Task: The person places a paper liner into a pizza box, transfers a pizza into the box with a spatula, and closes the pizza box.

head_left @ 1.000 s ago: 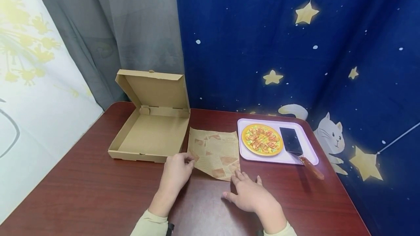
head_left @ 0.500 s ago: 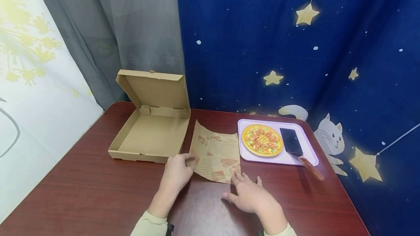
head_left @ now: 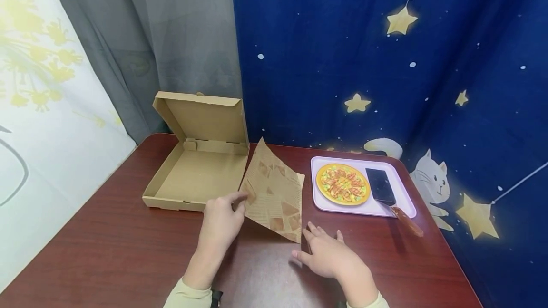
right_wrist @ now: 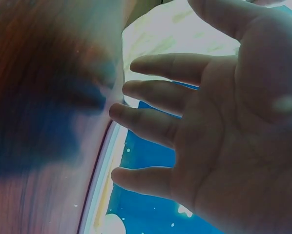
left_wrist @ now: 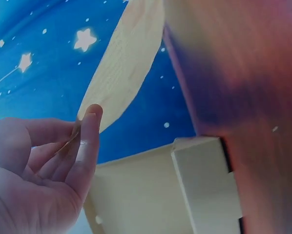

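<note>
Newsprint-patterned paper (head_left: pixel 274 194) slants between the open pizza box (head_left: pixel 194 175) and the lilac tray (head_left: pixel 399 187); the left hand (head_left: pixel 221 225) pinches its edge, while the right hand (head_left: pixel 329 253), fingers spread and empty, is just beside it.

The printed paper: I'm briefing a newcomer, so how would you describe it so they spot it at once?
On the dark red table, look between the open cardboard box and the lilac tray. There is the printed paper, its left side pinched by the left hand. Its text and brown patches set it apart from the plain box.
</note>
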The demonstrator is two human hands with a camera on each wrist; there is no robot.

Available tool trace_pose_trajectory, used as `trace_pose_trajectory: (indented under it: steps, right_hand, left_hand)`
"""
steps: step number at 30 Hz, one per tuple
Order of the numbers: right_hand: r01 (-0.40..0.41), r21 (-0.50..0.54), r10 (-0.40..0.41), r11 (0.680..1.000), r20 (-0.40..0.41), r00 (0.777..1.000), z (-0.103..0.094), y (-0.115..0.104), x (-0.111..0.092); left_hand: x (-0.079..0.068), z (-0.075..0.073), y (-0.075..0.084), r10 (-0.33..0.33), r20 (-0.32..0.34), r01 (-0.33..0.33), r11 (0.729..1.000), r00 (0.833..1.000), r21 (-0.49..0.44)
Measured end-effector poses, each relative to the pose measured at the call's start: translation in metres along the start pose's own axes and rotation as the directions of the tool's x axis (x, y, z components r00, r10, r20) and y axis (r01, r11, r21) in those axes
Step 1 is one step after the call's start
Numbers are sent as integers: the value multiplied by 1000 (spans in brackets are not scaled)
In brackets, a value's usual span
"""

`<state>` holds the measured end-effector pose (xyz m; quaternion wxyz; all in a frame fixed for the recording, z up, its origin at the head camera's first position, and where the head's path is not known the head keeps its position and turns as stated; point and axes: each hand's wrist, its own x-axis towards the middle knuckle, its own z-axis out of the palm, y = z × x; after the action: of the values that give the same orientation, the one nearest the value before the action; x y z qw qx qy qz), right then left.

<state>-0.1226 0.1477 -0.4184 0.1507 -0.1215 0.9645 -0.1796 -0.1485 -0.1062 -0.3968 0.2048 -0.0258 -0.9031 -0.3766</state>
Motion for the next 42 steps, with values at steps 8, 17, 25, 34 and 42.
trace_pose_trajectory:
  steps: [8, 17, 25, 34, 42]
  right_hand:
    - [-7, 4, 7, 1000, 7, 1000, -3, -2, -1]
    - [-16, 17, 16, 1000, 16, 1000, -8, -1, -2]
    - [-26, 18, 25, 1000, 25, 999, -11, 1, -3]
    - [-26, 13, 26, 1000, 26, 999, -12, 2, -3]
    - [-25, 11, 25, 1000, 25, 999, -14, 1, -4]
  left_hand:
    - [6, -15, -4, -43, -78, 40, 999, 996, -36]
    - [10, -22, -17, -36, -130, 33, 999, 991, -30]
    - [19, -28, -37, -96, -115, 97, 995, 989, 8]
    - [31, -38, -62, -138, -62, 142, 988, 989, 64]
    - [42, -42, -76, -150, -18, 151, 984, 988, 91]
